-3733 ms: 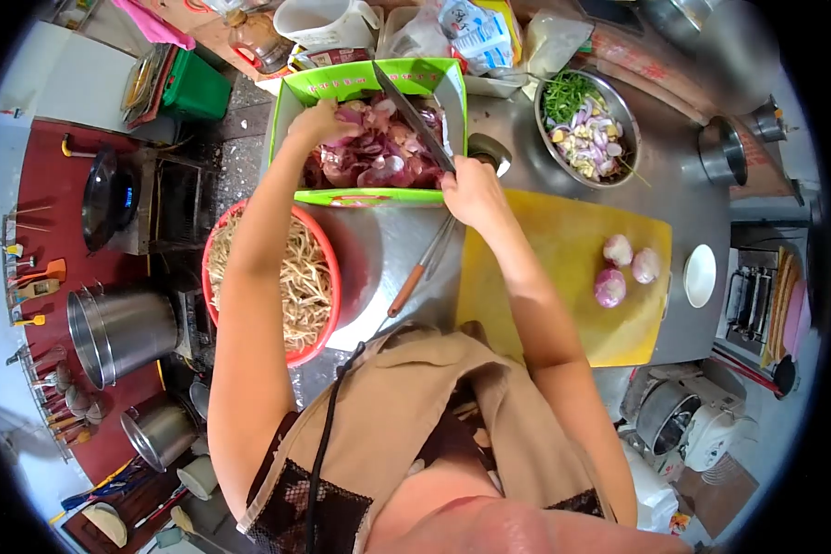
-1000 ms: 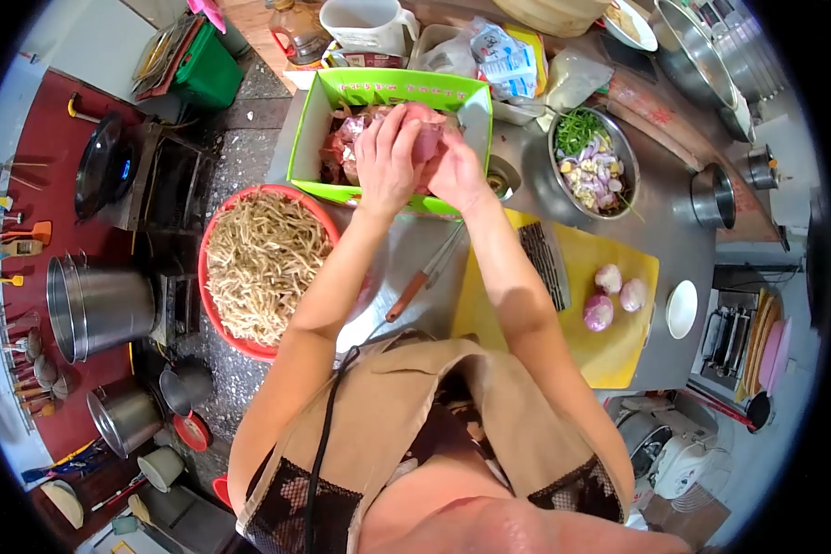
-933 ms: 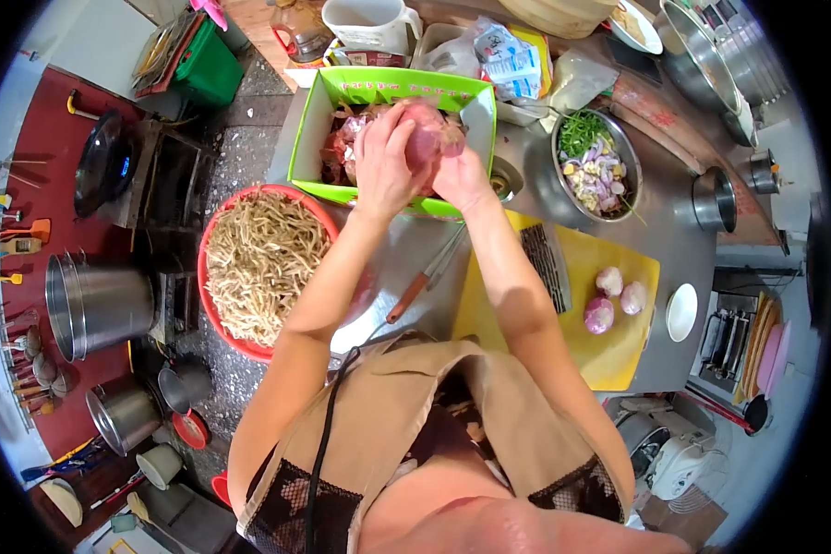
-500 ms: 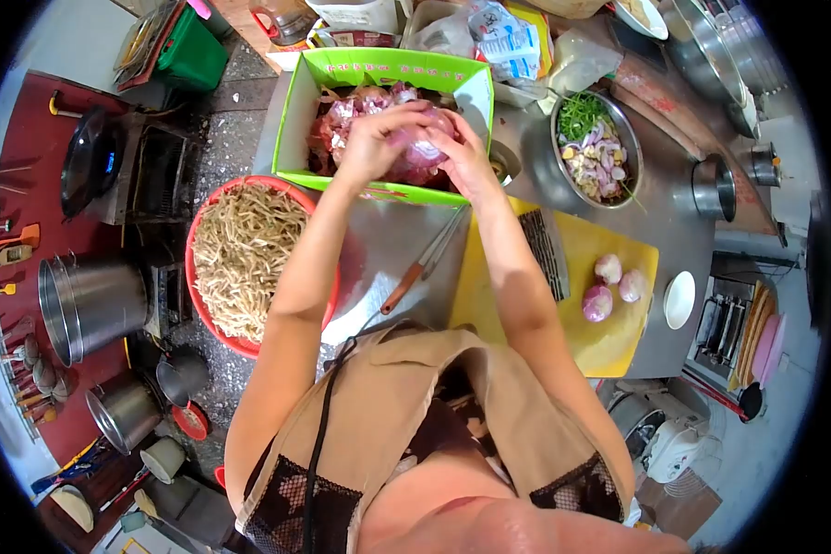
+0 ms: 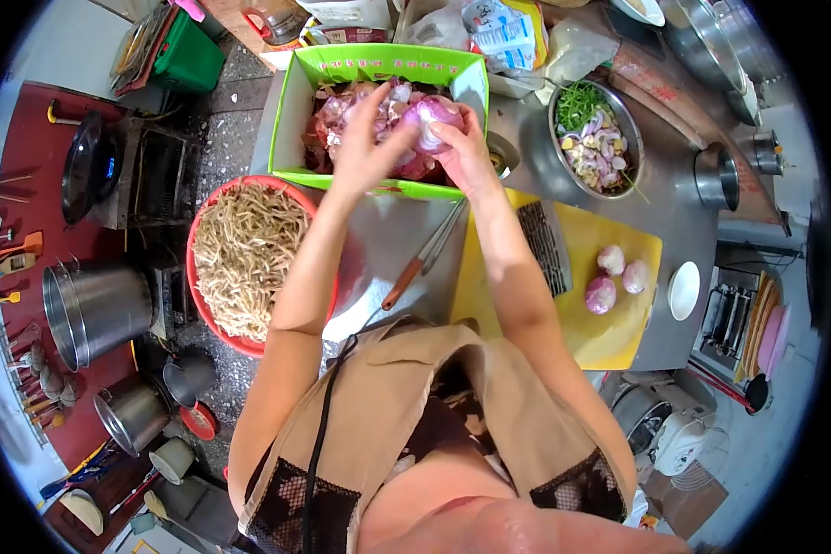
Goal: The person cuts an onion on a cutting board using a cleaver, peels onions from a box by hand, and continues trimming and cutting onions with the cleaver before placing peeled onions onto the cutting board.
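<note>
Over the green-edged box (image 5: 291, 120), my right hand (image 5: 466, 152) grips a purple onion (image 5: 433, 123), thumb across its near side. My left hand (image 5: 367, 152) is just left of the onion, fingers spread, with nothing held. Purple and reddish onion skins (image 5: 337, 115) fill much of the box below the hands. A wide-bladed knife (image 5: 543, 247) lies on the yellow cutting board (image 5: 503, 319). Several peeled onions lie on the board's right part, one of them a purple onion (image 5: 600, 295).
A red basket (image 5: 194, 277) of pale, thin strips stands left. A steel bowl (image 5: 632, 129) holds greens and cut onion at the right. A wooden-handled tool (image 5: 403, 283) lies between box and board. A white bowl (image 5: 684, 290) is at the table's right edge.
The knife has gone from my right hand onto the board. Both hands came together around an onion at the box; now my left hand has opened away from it, and its purple surface shows.
</note>
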A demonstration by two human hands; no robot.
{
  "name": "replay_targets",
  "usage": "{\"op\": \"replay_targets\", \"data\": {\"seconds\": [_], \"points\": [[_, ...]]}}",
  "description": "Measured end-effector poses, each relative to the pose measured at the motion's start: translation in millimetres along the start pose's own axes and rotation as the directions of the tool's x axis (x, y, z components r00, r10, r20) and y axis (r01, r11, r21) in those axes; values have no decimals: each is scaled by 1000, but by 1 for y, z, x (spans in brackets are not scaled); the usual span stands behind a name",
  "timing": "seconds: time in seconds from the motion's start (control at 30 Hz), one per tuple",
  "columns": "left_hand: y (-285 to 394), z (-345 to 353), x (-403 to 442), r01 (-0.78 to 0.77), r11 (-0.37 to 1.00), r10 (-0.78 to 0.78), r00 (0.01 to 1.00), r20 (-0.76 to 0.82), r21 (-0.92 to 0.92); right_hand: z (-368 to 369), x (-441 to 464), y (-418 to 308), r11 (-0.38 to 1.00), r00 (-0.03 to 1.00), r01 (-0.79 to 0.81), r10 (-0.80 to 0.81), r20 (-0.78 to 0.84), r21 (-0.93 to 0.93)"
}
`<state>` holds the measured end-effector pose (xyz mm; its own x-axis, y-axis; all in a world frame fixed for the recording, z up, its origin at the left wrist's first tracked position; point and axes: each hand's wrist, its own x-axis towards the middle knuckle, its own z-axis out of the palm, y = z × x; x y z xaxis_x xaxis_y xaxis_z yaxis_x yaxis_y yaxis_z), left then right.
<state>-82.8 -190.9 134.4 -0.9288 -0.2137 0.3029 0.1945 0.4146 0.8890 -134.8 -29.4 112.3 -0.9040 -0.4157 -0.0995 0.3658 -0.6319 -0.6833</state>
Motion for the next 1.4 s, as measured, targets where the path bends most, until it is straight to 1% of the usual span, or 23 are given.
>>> {"op": "replay_targets", "data": {"seconds": [0.03,0.07,0.13,0.17,0.2,0.23,0.27,0.33,0.37,0.4,0.47,0.5,0.53,0.6,0.8,0.87,1.07,1.17,1.2,1.27,1.33,1.37,1.4], "points": [[7,5,-4,-107,990,106,994,9,97,-1,0,1,1000,1000,14,-14,1,-4],[-2,15,-4,49,988,-44,998,37,-149,-2,-2,3,1000,1000,12,-12,1,-4],[1,20,4,284,826,-303,952,40,-486,-5,-4,4,979,999,-45,49,18,-197],[1,19,9,199,893,-261,960,-104,-404,-11,-1,8,937,999,32,-19,42,-348],[-16,17,16,51,967,-106,971,-213,-250,-8,-3,6,945,999,3,14,49,-328],[-20,8,21,-3,1000,9,972,-235,27,-7,-5,5,971,997,-16,34,74,-237],[-24,-3,25,-54,951,127,966,-224,305,-4,-7,3,989,993,-36,51,102,-144],[-39,-19,26,81,582,-94,995,-32,809,5,-12,-4,996,993,-37,46,111,-85],[-50,-19,18,47,573,51,994,-93,818,8,-12,-7,999,992,-40,42,116,-24],[-42,-19,18,44,572,54,994,-91,819,6,-9,-7,999,992,-36,39,117,-22],[-28,-14,15,-215,780,358,924,-137,588,-2,-3,-3,993,992,-98,103,73,-61],[-7,-8,7,-151,934,219,958,-186,323,-4,-1,0,995,995,-82,85,48,-54],[0,0,0,-118,974,153,972,-177,195,0,-3,-2,996,997,-70,71,16,-52],[16,14,-7,-213,937,266,948,-172,277,-2,-1,2,995,999,-29,27,-20,-91],[22,21,-6,-202,930,263,949,-172,308,-13,1,15,921,987,118,-151,-60,-372],[22,20,-3,-279,878,350,929,-124,388,-16,0,17,926,987,108,-144,-74,-361],[26,20,2,-243,821,305,952,-37,516,-14,-1,11,909,986,89,-138,-92,-408],[21,12,13,-251,894,303,949,-86,371,-4,-5,1,954,994,64,-88,-72,-293],[17,8,20,-183,943,229,963,-140,279,-2,-6,0,978,997,49,-61,-51,-203],[2,-7,31,36,987,-3,978,-209,155,-9,-5,4,969,998,59,-63,-9,-238],[-14,-20,41,97,948,-18,967,-252,304,-10,-5,3,960,998,69,-62,33,-272],[-19,-30,42,145,784,-77,988,-137,604,-9,-6,2,970,999,39,-28,47,-242],[-27,-35,38,148,782,-80,987,-139,605,-6,-7,0,978,998,8,6,62,-211]]}}
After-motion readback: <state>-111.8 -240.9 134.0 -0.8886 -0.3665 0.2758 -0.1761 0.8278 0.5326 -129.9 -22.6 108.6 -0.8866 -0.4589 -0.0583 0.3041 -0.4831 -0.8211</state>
